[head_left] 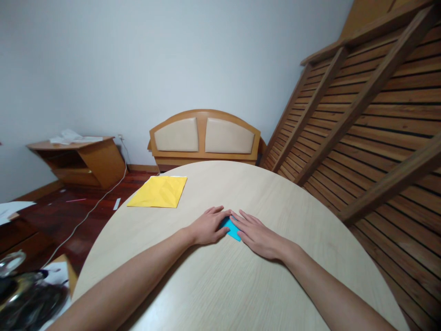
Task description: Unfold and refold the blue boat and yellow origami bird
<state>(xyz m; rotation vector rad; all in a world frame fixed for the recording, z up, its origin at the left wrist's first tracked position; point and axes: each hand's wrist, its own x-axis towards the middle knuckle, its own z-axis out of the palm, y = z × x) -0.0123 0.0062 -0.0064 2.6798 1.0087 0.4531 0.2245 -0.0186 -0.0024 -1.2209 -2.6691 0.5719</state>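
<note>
Blue paper (231, 228) lies pinned between left hand (208, 226) and right hand (257, 234), both flat, mostly hiding it; uneven pressure could perhaps skew it on the tabletop (241, 285).

Domestic room, apparently a home bedroom or spare room in use for storage. Bed headboard (205, 136), wood frame with two padded cream panels, stands on the floor against a plain pale wall (138, 59). Slatted wooden bed base (372, 119) leans upright at the right side. Low wooden side cabinet (82, 158) in the left corner, papers on top. Dark red wooden floor (69, 211), white cable (93, 209) trailing across it, paper scraps scattered. Round light-wood table (282, 193) in the foreground.
</note>
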